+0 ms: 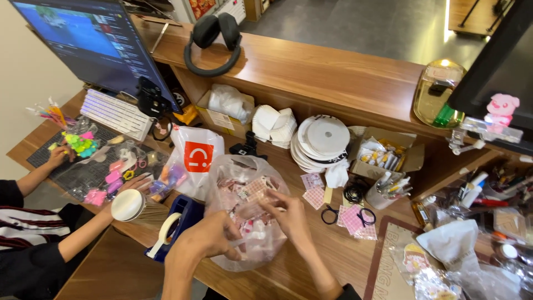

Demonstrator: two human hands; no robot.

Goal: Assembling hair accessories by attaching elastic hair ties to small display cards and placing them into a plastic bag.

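A clear plastic bag (244, 183) full of small pink and white packets lies on the wooden counter in front of me. My left hand (208, 239) grips the bag's near left side with the fingers closed on the plastic. Over the bag's right side, my right hand (286, 214) pinches a small clear packet. A blue tape dispenser (175, 225) with a roll of pale tape stands just left of my left hand.
Another person's two hands (58, 155) work at the left among pink and yellow trinkets, near a keyboard (116, 114) and monitor (94, 39). A white shopping bag (194, 158), stacked white plates (322, 141), scissors (330, 214), headphones (214, 41) and a cluttered right side surround the bag.
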